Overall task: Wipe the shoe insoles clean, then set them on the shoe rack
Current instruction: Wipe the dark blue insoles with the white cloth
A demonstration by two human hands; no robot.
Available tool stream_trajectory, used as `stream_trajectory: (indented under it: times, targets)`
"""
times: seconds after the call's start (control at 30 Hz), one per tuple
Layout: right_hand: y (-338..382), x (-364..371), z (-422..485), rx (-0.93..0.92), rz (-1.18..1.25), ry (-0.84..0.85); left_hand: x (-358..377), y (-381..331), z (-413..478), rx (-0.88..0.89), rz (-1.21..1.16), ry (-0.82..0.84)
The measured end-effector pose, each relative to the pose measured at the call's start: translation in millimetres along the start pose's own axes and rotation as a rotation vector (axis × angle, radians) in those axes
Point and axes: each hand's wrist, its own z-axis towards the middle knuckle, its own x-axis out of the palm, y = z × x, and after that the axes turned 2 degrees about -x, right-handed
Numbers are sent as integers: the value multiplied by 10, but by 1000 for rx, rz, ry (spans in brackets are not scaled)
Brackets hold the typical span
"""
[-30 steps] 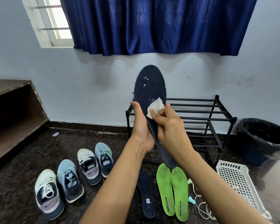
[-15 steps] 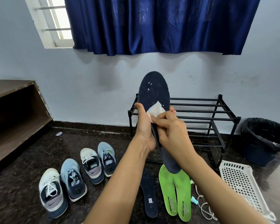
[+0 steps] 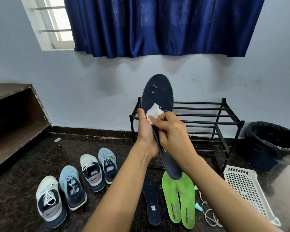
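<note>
Left hand (image 3: 146, 136) is up at centre, gripping the dark navy insole (image 3: 159, 91) by its middle, thumb laid along the near edge, fingers wrapped round behind. The insole stands nearly upright, toe end rising above the hand and flecked with pale specks, heel end hanging below the wrist. Right hand (image 3: 172, 131) sits just beside the left, touching it across the insole, fingers curled on a small white wipe (image 3: 154, 113) and pressing it flat against the insole's face right above the left thumb. Behind both hands, against the wall, stands the black shoe rack (image 3: 208, 118), its bars bare where they show. Directly below the hands, on the dark floor, lies a second navy insole (image 3: 151, 200), and just right of it a pair of green insoles (image 3: 172, 198) side by side, the held insole's heel hanging over their top ends. Below and left of the left forearm, four sneakers (image 3: 90, 171) line the floor. Out past the right forearm: a white perforated basket (image 3: 246, 190), and beyond it a black-lined bin (image 3: 271, 143). A pale cord (image 3: 208, 213) curls between the green insoles and the basket.
</note>
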Motion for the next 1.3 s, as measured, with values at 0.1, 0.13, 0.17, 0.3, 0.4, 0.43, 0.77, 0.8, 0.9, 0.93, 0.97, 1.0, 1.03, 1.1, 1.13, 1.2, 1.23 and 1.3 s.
stream_trajectory:
  times: [0.1, 0.13, 0.17, 0.3, 0.4, 0.43, 0.77, 0.8, 0.9, 0.93, 0.97, 1.0, 1.03, 1.1, 1.13, 1.2, 1.23, 1.3]
  targets:
    - [-53, 11, 72, 26, -10, -12, 27, 29, 1, 9, -48, -47]
    - [-47, 20, 47, 26, 0, -15, 24, 11, 6, 3, -60, -41]
    - [-33, 32, 2, 23, 9, -17, 11, -12, 18, -5, -60, -30]
    - [38, 56, -132, 27, 48, 5, -51, -54, 23, -33, -36, -29]
    - [-24, 54, -45, 16, 10, 4, -36, -2, 13, -30, -70, -22]
    - [-46, 54, -2, 23, 0, -7, -21, 2, 2, -24, -84, -22]
    - [0, 73, -30, 55, -7, -14, -28, -42, -12, -11, -79, -32]
    - [-24, 71, 15, 62, -36, -25, -10, -34, -24, -9, -67, -44]
    - [-32, 80, -46, 67, -59, -36, -7, -36, -19, -15, -70, -39]
    - [-7, 84, -112, 69, -46, -26, -15, -53, -19, -12, -82, -36]
    - [18, 89, -172, 70, -34, -10, -25, -70, -21, 2, -94, -43]
    - [27, 91, -200, 67, -32, 3, -34, -82, -18, 21, -102, -48]
    - [17, 92, -187, 64, -38, 8, -41, -83, -18, 35, -99, -38]
    - [-45, 76, -83, 77, -67, -12, -17, -68, -40, 44, -74, -25]
    - [-78, 63, -34, 90, -79, -28, -6, -52, -47, 44, -60, -19]
    - [-85, 39, -38, 108, -79, -43, 11, -43, -67, 31, -50, -9]
    - [-60, 37, -83, 107, -76, -35, 5, -54, -73, 27, -60, -10]
    - [15, 50, -179, 109, -63, 9, -5, -78, -80, 23, -111, -5]
